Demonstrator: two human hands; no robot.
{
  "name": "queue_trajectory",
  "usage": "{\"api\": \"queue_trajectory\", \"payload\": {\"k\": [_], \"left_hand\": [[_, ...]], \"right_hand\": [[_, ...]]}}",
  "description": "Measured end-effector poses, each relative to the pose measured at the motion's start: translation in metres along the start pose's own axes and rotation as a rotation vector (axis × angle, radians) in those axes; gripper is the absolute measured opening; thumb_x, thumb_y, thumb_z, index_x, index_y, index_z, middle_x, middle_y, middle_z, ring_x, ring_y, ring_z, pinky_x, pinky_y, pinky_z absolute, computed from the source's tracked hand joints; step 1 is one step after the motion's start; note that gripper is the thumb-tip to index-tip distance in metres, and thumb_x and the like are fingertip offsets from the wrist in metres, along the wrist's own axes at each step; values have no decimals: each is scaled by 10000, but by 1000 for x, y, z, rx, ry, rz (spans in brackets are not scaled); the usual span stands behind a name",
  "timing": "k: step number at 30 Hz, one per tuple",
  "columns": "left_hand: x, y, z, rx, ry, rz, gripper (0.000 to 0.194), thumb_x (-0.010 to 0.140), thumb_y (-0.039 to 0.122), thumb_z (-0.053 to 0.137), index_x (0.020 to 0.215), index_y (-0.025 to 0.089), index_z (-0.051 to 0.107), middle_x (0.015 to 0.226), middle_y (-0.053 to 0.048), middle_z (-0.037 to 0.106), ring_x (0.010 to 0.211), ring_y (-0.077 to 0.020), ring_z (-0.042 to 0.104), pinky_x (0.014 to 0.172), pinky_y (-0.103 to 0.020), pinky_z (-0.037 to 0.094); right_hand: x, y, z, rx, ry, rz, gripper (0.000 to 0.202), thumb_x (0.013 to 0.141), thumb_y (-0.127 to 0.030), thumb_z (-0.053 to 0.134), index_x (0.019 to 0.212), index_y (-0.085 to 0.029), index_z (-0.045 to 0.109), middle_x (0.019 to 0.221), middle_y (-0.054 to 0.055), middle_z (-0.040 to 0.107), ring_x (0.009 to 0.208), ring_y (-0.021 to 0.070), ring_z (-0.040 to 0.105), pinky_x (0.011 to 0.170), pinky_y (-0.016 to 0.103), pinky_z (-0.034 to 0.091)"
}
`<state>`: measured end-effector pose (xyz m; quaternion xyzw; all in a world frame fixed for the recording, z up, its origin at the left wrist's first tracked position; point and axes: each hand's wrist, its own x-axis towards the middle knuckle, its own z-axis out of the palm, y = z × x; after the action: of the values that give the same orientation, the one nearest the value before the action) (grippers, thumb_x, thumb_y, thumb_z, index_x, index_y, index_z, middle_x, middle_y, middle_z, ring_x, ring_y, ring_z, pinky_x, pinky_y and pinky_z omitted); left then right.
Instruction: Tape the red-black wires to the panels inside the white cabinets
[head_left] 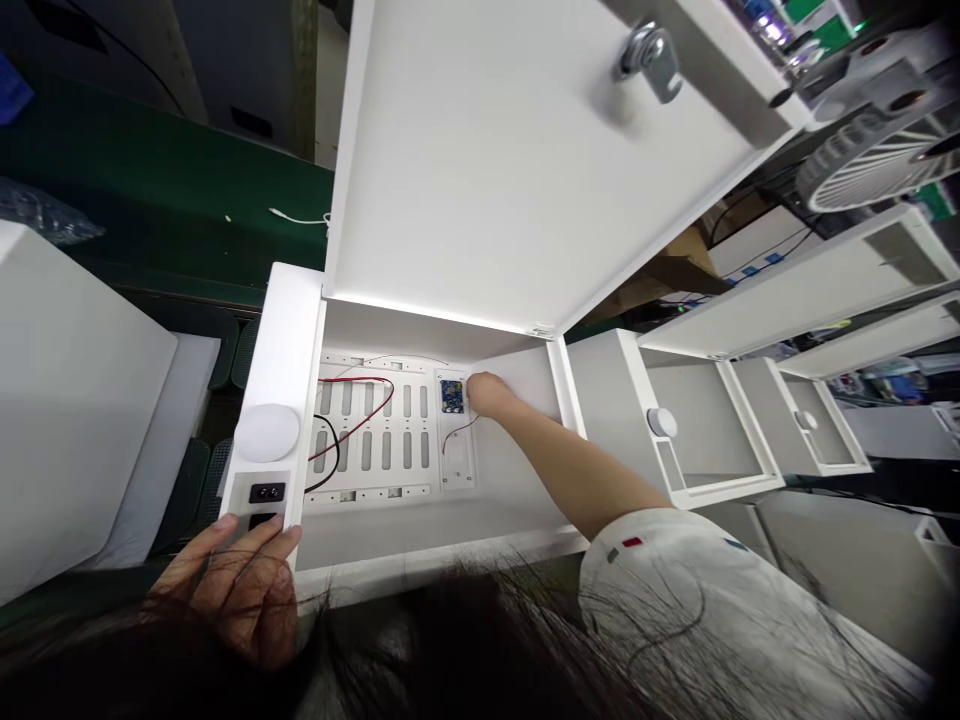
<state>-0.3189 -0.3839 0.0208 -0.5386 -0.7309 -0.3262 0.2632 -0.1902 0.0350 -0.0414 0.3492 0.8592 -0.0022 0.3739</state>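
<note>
A white metal box (420,535) lies open below me, with its lid (480,170) raised at the far side. My right hand (487,395) reaches inside, closed beside a small blue circuit board (452,396) near the right wall. Its fingertips are hidden, so what they hold, if anything, does not show. A thin wire (457,430) runs below this hand. My left hand (251,590) rests with fingers apart on the box's left end, by a black power socket (267,492). Above the socket sits a round white knob (267,432).
Red wire (391,385) and black wire (337,460) loop over the slotted plate (376,480) inside. A metal lock (651,60) sticks out from the lid. More open white boxes (600,400) stand to the right, a fan (885,155) behind them. Another white case (75,400) is at left.
</note>
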Motion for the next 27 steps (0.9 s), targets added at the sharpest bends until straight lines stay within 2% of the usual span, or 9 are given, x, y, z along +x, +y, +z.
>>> {"api": "queue_trajectory", "payload": {"k": [5,11,19,24,27], "left_hand": [[-15,-7,1,23,-31,61,270,750,217,549,982,199,685,799,-2,745,792,-211,671,828,-399,501],[-11,-5,2,9,1,53,302,745,214,530,996,160,689,801,-25,740,764,-209,670,833,-406,486],[-1,10,-3,-3,-41,-129,312,752,172,517,1025,184,666,840,-38,722,894,-233,639,850,-405,466],[-3,5,0,10,19,-4,302,744,191,514,992,157,682,795,-45,711,853,-230,624,819,-387,449],[-5,2,0,11,-15,-11,305,742,203,525,1000,157,681,809,-51,714,880,-246,626,822,-401,446]], "right_hand": [[11,8,14,-39,-5,-19,261,745,-87,601,976,-74,722,956,191,708,879,261,674,733,278,484],[16,9,20,-44,3,-50,223,790,-132,573,943,-102,733,973,171,712,837,244,672,693,274,476],[22,8,28,-53,10,-56,198,775,-125,595,920,-87,725,934,175,708,829,245,668,689,267,463],[22,7,28,-54,7,-65,210,769,-133,606,938,-88,722,944,175,706,832,248,668,693,269,464],[22,7,26,-60,7,-61,230,763,-131,602,952,-78,721,962,188,704,841,250,669,691,267,464]]}}
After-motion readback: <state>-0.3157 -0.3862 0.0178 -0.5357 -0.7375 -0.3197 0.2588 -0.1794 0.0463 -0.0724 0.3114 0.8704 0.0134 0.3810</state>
